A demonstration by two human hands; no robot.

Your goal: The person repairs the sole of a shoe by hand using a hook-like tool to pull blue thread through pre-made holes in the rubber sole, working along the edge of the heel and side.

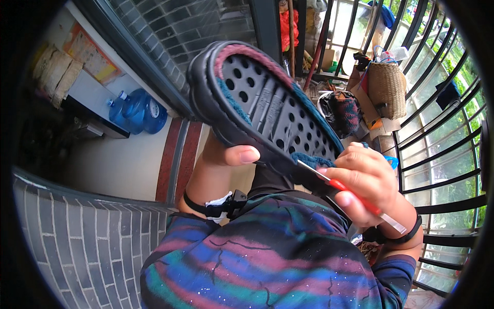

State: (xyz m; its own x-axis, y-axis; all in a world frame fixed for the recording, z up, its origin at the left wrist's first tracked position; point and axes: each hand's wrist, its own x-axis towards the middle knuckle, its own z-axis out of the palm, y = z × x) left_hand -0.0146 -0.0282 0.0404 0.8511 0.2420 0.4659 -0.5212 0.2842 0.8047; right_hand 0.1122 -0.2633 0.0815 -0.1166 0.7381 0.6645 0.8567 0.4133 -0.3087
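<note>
A black shoe sole (263, 110), dotted with round holes, is held tilted in front of me. Pink and teal yarn (253, 53) runs along much of its inner edge. My left hand (237, 154) grips the sole's near-left side, thumb against the rim, its other fingers hidden beneath. Closed in my right hand (363, 177) is what looks like a crochet hook (337, 184), silver with a red grip. The tool's thin end meets teal yarn (313, 158) at the lower edge of the sole. Its exact tip is too small to make out.
Blue water jugs (146, 110) stand on the floor at left, beyond a doorway. Toward the right are a woven basket (387, 91), a dark bag holding multicoloured material (343, 113) and cardboard (365, 105). Black railing bars (442, 183) line the right side; a grey brick wall (87, 242) is at lower left.
</note>
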